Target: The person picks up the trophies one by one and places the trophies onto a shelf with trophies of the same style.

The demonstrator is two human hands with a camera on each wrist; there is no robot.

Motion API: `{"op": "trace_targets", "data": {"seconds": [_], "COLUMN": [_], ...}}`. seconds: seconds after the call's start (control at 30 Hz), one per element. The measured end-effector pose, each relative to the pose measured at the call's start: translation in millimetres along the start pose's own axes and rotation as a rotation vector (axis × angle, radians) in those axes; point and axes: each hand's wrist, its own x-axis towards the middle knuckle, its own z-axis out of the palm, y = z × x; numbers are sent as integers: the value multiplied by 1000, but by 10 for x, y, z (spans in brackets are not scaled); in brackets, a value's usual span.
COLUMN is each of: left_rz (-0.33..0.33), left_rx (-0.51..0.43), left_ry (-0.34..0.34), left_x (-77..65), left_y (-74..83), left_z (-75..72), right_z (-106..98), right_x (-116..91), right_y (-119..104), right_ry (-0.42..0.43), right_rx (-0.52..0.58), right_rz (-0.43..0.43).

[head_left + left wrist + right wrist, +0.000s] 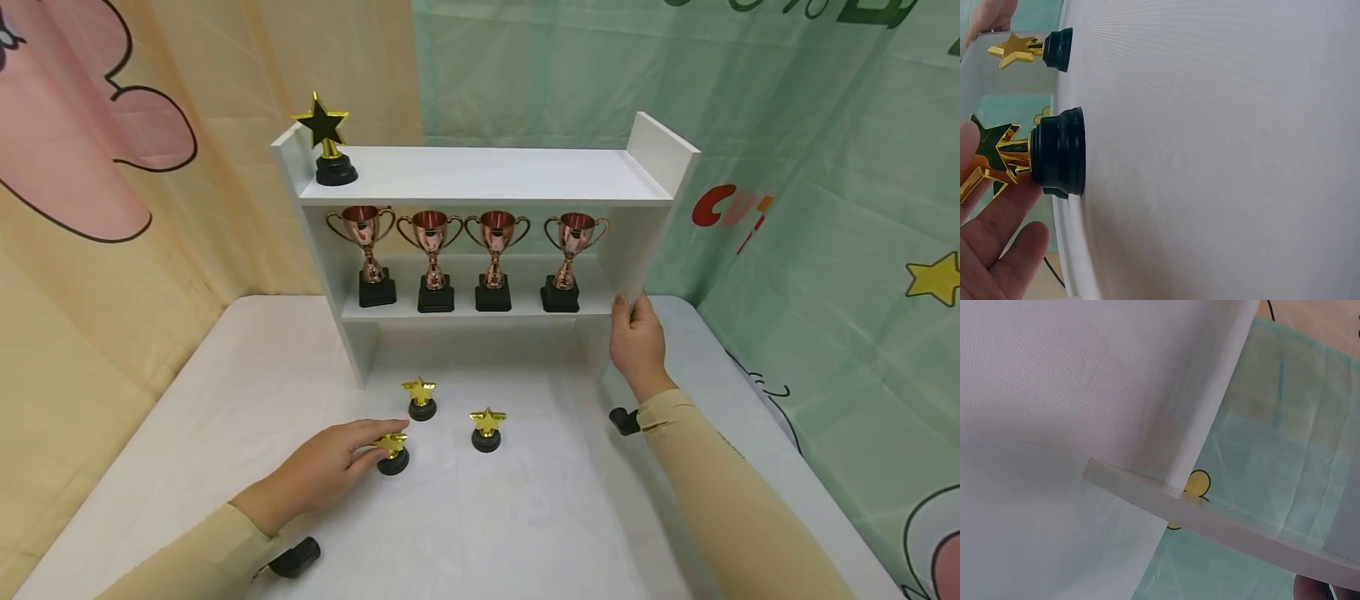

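My left hand (322, 471) is at a small gold star trophy (393, 463), its thumb and fingers around the star. In the left wrist view the trophy's black round base (1060, 153) stands on the table, with the thumb at one side of the star and fingers at the other. A second small star trophy (422, 407) stands behind it, and a third (486, 437) to its right. My right hand (639, 346) grips the right side panel of the white shelf (487, 175); the right wrist view shows the panel's edge (1210, 525) with fingertips beside it.
A larger star trophy (335, 169) stands at the left of the top shelf. Several copper-coloured cups, among them the rightmost cup (574, 237), line the middle shelf. A white cloth covers the table (540, 533), with printed curtains (810, 250) around it.
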Motion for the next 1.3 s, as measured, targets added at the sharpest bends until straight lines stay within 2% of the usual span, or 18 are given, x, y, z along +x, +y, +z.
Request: {"op": "trace_targets", "data": {"seconds": [0.33, 0.73, 1.3], "left_rz": [-40, -34, -27], "left_rx": [-26, -33, -28], "left_ry": [3, 26, 40], "left_x": [21, 29, 51], "left_y": [-4, -37, -26], "left_z": [24, 57, 22], "right_z": [13, 6, 1], "right_x": [-7, -21, -9], "right_y": [-1, -25, 6], "right_ry": [1, -17, -7], "right_rx": [-9, 6, 13], "right_rz": [9, 15, 1]}}
